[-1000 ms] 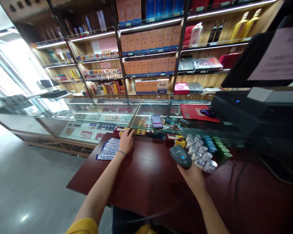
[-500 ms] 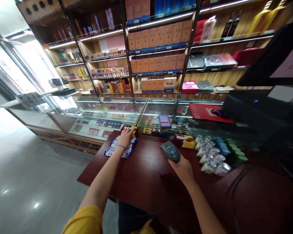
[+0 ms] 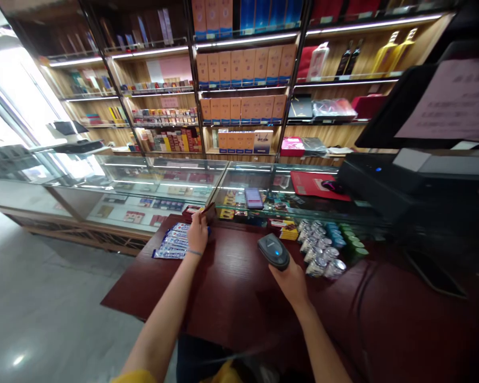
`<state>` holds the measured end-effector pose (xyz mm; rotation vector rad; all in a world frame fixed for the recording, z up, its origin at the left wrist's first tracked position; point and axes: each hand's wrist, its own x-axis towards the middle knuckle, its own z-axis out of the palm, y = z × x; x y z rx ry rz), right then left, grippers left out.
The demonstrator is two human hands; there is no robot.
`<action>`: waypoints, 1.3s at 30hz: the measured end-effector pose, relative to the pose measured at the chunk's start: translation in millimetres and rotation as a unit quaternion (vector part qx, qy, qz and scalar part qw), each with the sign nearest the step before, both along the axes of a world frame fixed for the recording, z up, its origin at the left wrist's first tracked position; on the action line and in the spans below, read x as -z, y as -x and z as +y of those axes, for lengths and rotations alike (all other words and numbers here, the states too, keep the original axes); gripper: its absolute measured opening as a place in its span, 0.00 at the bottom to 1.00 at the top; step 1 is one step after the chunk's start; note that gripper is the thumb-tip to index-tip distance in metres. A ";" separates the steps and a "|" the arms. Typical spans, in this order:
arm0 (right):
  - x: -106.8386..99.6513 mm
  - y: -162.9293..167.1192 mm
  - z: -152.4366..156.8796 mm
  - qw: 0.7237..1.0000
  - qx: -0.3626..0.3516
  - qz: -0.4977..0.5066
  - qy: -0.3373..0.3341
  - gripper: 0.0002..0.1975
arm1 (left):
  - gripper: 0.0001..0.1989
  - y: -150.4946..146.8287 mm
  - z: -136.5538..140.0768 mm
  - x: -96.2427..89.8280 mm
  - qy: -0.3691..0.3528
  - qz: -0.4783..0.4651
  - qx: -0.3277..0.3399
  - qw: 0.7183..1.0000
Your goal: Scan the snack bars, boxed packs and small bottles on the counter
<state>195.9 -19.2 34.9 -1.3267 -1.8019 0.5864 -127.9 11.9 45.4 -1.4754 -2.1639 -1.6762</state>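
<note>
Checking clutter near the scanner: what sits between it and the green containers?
In the head view, from the scanner outward: silver-topped containers, then blue containers.

Shop: boxed goods point(image 3: 248, 68) on lit shelves point(image 3: 323, 131) at 12 o'clock, glass display case point(image 3: 151, 173) toward 9, handheld scanner point(image 3: 274, 251) at 5.
</note>
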 end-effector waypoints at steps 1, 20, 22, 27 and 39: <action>0.1 -1.7 -0.9 1.000 0.003 0.004 -0.002 0.23 | 0.14 -18.9 -1.9 7.1 -0.041 -0.085 0.010 0.996; 11.1 -3.8 -33.5 0.982 0.003 -0.190 -0.002 0.14 | 0.10 -126.9 5.6 66.0 -0.104 -0.716 0.208 0.658; 10.8 -4.0 -32.7 0.980 -0.001 -0.199 0.001 0.11 | 0.09 -127.7 5.7 64.8 -0.105 -0.720 0.212 0.652; 6.9 -5.3 -31.7 0.985 0.001 -0.173 0.005 0.14 | 0.10 -127.5 5.3 65.1 -0.101 -0.717 0.196 0.661; -8.3 -38.9 -33.4 0.983 0.080 -0.161 0.021 0.15 | 0.22 -133.1 0.9 63.7 -0.094 -0.619 0.242 0.741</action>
